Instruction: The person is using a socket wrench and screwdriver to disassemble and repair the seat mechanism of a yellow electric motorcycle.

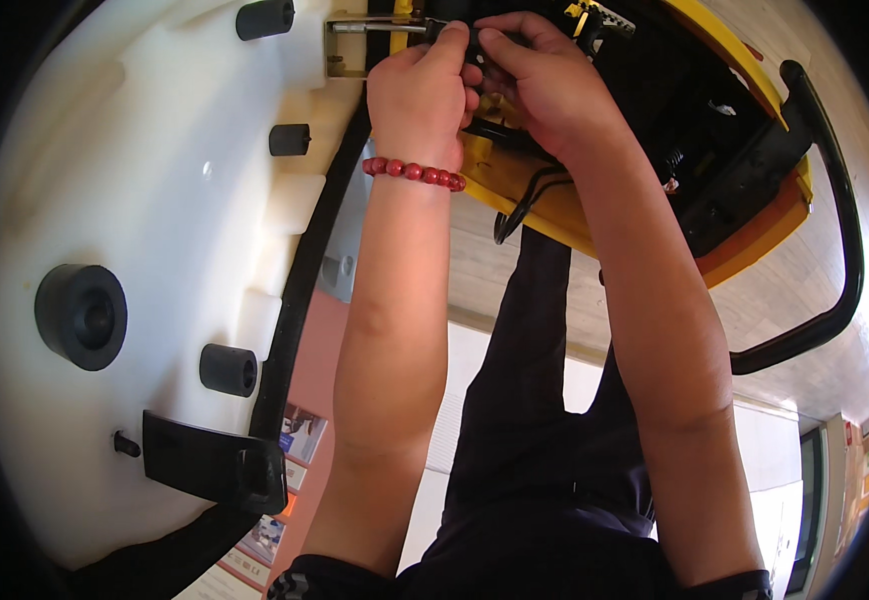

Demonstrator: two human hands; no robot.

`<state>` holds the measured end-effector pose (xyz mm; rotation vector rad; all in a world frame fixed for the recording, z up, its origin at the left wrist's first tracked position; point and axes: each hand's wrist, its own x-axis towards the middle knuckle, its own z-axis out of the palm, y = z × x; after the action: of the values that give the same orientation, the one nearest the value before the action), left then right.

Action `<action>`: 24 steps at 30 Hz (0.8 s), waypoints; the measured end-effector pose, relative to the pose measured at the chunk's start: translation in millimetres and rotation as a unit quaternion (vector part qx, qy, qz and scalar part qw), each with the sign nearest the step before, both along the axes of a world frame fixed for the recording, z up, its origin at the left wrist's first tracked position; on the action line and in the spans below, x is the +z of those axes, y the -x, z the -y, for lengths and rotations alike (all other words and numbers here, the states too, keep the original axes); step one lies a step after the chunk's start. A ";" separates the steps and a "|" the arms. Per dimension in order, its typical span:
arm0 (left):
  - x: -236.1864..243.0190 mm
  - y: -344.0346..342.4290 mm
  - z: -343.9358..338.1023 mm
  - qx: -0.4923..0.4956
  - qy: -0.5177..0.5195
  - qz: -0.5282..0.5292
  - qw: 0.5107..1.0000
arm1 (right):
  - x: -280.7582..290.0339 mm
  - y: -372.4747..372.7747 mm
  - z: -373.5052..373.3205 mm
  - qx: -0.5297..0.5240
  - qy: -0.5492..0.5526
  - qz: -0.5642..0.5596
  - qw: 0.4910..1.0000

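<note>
My left hand (420,90), with a red bead bracelet (415,171) at the wrist, has its fingers closed on a small dark part (475,55) at the end of a metal rod (380,28) in a metal bracket (347,60). My right hand (550,85) pinches at the same part from the right; the fingers partly hide it. The bracket joins a white plastic panel (155,200) on the left. Behind my hands is a yellow machine body (755,70) with a dark interior and a looped black cable (510,215).
The white panel carries several black cylindrical mounts (80,315) and a black plate (210,460). A curved black tubular handle (845,250) rises at the right. My legs in dark trousers show below, over a light floor (485,280).
</note>
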<state>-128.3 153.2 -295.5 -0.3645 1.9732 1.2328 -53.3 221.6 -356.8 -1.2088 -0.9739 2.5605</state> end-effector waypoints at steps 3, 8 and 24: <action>-1.8 -0.9 -2.0 0.024 -0.002 0.000 1.000 | 5.6 -2.8 5.3 -0.001 0.047 0.019 0.999; -2.4 -2.6 -2.8 0.032 -0.016 0.014 0.999 | 11.6 -2.3 -2.2 0.000 0.138 0.055 0.989; 0.8 -3.2 -2.5 0.035 -0.045 0.012 0.998 | 14.5 -2.0 -11.6 0.014 0.046 0.074 0.996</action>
<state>-125.2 155.7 -294.7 -0.4043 1.8921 1.3494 -51.3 233.2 -342.2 -1.4381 -0.9155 2.5931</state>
